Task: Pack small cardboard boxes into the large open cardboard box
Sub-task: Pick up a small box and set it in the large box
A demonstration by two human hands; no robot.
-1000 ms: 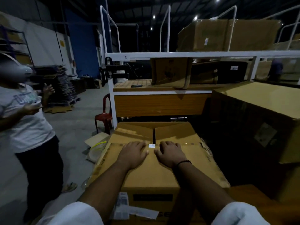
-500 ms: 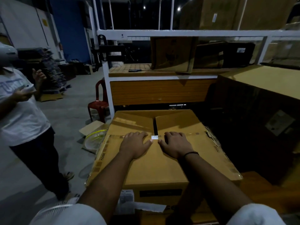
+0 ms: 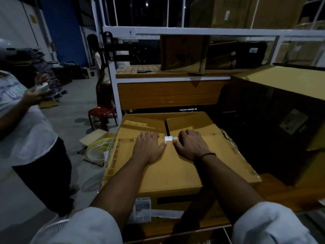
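Under the fingers (image 3: 147, 135), the large cardboard box (image 3: 168, 173) is sitting on the tabletop (image 3: 284, 192) with its near flap folded over. The left hand (image 3: 149, 148) and right hand (image 3: 191, 147) are lying flat, fingers released and gripping nothing, pressing that flap down, probably to stop it springing up. Between the thumbs a white tape tab (image 3: 168, 138) is showing; beyond the fingers the far flaps (image 3: 190, 122) are gaping slightly. No small boxes are showing, so I cannot tell what is inside.
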